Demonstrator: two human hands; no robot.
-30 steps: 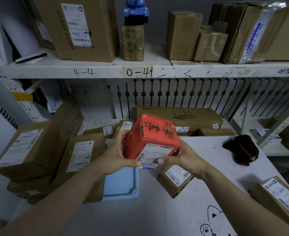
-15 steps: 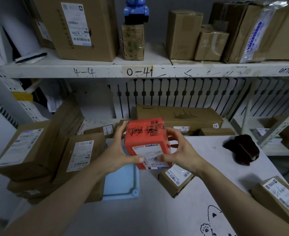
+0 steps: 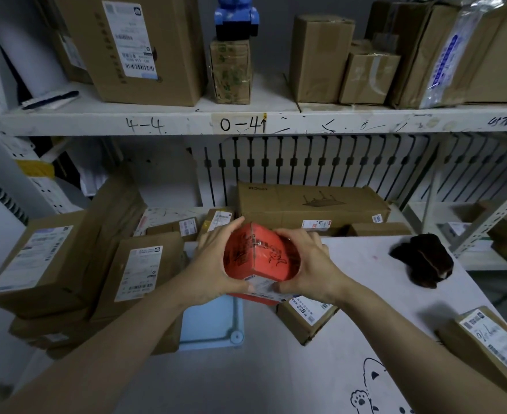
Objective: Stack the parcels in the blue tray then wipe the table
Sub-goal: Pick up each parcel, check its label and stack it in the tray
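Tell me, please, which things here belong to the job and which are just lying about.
Job: red parcel, left hand, right hand, blue tray, small brown parcel, right-edge parcel, dark cloth.
Lying about: blue figurine, pen, large shelf carton.

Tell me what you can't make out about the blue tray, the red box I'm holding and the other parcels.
Head view, light blue plastic tray: mostly covered by stacked brown cardboard parcels and the left forearm; contents unclear.
Head view, red cardboard parcel: white label partly under thumbs of left hand and right hand; print too small.
Head view, brown labelled parcel at far right: cut off by the frame edge.
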